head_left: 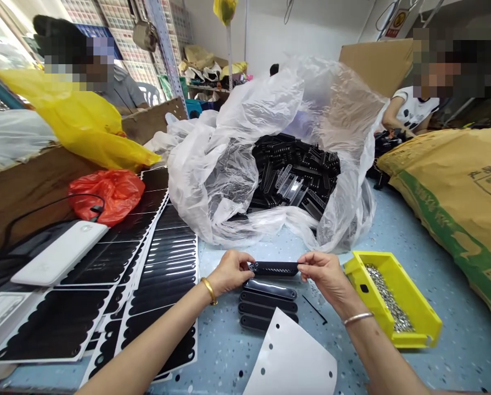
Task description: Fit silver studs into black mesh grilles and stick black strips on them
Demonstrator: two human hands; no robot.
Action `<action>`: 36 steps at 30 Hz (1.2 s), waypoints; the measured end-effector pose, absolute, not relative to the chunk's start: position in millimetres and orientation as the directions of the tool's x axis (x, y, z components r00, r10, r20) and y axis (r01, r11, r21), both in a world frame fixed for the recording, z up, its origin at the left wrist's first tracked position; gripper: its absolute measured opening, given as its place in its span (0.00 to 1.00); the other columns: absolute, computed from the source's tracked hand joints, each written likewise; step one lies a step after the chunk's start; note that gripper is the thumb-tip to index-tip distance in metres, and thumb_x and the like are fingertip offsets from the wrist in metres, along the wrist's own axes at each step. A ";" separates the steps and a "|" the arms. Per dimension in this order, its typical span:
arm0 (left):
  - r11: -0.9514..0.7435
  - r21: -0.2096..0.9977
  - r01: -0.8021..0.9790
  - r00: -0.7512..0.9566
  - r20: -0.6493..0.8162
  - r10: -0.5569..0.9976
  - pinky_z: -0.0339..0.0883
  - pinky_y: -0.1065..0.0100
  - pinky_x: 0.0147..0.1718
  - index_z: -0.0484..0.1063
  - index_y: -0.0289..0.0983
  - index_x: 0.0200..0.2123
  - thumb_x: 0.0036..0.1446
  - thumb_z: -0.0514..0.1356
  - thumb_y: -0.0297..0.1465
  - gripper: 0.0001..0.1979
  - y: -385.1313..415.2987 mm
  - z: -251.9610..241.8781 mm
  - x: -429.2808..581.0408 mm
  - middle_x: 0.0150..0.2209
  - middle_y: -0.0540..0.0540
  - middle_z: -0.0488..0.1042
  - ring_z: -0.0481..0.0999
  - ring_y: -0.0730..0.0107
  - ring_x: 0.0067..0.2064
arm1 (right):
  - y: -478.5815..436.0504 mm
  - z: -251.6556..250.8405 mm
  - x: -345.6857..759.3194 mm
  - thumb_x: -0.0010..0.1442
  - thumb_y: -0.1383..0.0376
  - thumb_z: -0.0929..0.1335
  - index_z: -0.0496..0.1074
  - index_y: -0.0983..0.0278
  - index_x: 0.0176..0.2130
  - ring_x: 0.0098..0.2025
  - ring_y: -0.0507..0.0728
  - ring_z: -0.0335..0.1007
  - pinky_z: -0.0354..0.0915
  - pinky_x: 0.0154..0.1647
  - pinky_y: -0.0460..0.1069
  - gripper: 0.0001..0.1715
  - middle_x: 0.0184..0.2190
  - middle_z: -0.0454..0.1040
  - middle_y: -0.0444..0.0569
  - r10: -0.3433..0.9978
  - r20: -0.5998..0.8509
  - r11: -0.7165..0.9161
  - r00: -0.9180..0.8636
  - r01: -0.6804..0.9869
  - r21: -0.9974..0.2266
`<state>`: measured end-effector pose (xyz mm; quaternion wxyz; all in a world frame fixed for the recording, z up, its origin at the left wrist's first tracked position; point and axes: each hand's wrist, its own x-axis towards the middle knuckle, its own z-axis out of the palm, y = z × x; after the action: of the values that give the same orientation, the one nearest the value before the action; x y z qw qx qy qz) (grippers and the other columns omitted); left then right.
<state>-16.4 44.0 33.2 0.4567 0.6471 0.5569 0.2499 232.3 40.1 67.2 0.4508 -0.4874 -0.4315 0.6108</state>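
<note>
A long black plastic piece with rounded ends and a patterned face (275, 269) is held level by its two ends. My left hand (231, 271), with a gold bangle at the wrist, pinches its left end. At its right end the thumb and fingers of my right hand (325, 274) are closed on it. Just below lie similar black pieces (269, 308) in a row, the nearest to my hands glossy. A white sheet with dark round spots (292, 356) partly covers the lowest one. To the right of the row lies a thin black hex key (315, 309).
A clear plastic bag (196, 192) full of black parts (294, 175) stands behind my hands. Small metal pieces fill a yellow bin (424, 312) at right. Black sticker sheets (158, 274) and a white power bank (60, 252) lie left. Two people sit beyond.
</note>
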 end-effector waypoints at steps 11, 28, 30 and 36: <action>0.043 0.895 0.445 0.282 -0.185 0.941 0.59 0.73 0.25 0.79 0.32 0.31 0.42 0.62 0.27 0.10 42.1 34.1 -21.0 0.19 0.53 0.69 0.66 0.74 0.23 | 39.7 63.6 221.5 0.36 0.66 0.77 0.76 0.67 0.23 0.16 0.48 0.61 0.58 0.17 0.45 0.11 0.15 0.69 0.41 0.958 -0.249 -0.269 -0.145 -0.144 -0.952; 0.053 0.917 0.395 0.294 -0.181 0.939 0.59 0.73 0.24 0.78 0.31 0.33 0.42 0.61 0.26 0.13 39.7 29.5 -24.7 0.19 0.52 0.69 0.67 0.74 0.23 | 32.2 49.5 221.2 0.38 0.64 0.78 0.76 0.67 0.24 0.15 0.48 0.60 0.56 0.15 0.43 0.12 0.13 0.69 0.42 0.967 -0.229 -0.233 -0.110 -0.017 -0.972; 0.051 0.917 0.396 0.295 -0.180 0.939 0.59 0.73 0.24 0.78 0.31 0.33 0.42 0.61 0.27 0.13 39.8 29.8 -25.1 0.19 0.52 0.69 0.67 0.74 0.23 | 30.3 48.2 221.2 0.38 0.63 0.78 0.76 0.67 0.24 0.15 0.48 0.61 0.57 0.15 0.43 0.12 0.13 0.69 0.42 0.968 -0.225 -0.228 -0.106 -0.013 -0.974; 0.044 0.918 0.393 0.302 -0.174 0.937 0.60 0.72 0.25 0.79 0.30 0.33 0.42 0.62 0.28 0.12 40.4 29.9 -25.8 0.20 0.51 0.70 0.67 0.73 0.23 | 29.1 46.3 221.0 0.39 0.63 0.77 0.75 0.67 0.24 0.15 0.48 0.61 0.57 0.15 0.43 0.12 0.13 0.69 0.41 0.970 -0.224 -0.226 -0.096 -0.010 -0.974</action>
<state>-25.8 40.4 29.9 0.4977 0.6349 0.5239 0.2734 221.0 29.1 46.3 0.4210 -0.5240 -0.4578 0.5820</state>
